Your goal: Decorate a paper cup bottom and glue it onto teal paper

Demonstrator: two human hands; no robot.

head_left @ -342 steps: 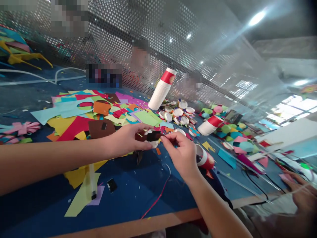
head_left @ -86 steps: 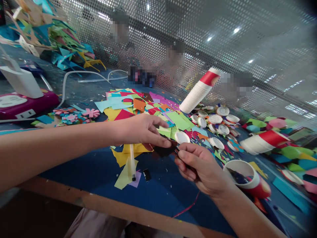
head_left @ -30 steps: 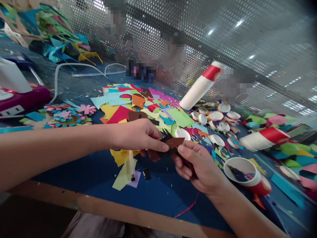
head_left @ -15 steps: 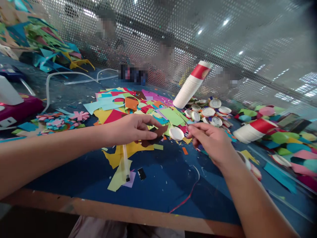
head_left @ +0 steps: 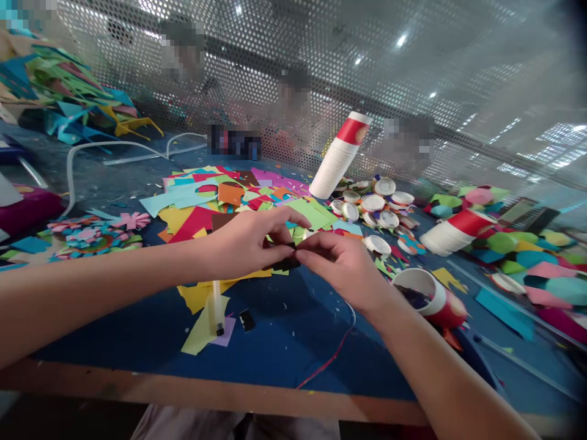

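Note:
Both of my hands meet over the near edge of a pile of coloured paper scraps (head_left: pixel 183 229). My left hand (head_left: pixel 257 241) is closed, thumb and fingers gripping a small dark piece of paper (head_left: pixel 288 264). My right hand (head_left: pixel 337 260) pinches at the same dark piece from the right, its fingertips touching or almost touching the left ones. Whether something thin is also between the right fingertips is hidden. Below my left wrist a white pen-like stick (head_left: pixel 217 308) with a black end lies across yellow and purple scraps. A small black piece (head_left: pixel 246 320) rests beside it.
A tall stack of paper cups (head_left: pixel 337 160) leans behind the pile, near round white pieces (head_left: pixel 372 203). On the right are a tipped red-and-white cup (head_left: pixel 433 296) and another cup stack (head_left: pixel 454 233). A red-and-white thread (head_left: pixel 328 362) lies in front. Perforated metal (head_left: pixel 257 79) stands behind.
My right hand has moved left to meet my left hand at the dark paper. The thin item that showed at its fingertips is out of sight. The view has shifted slightly.

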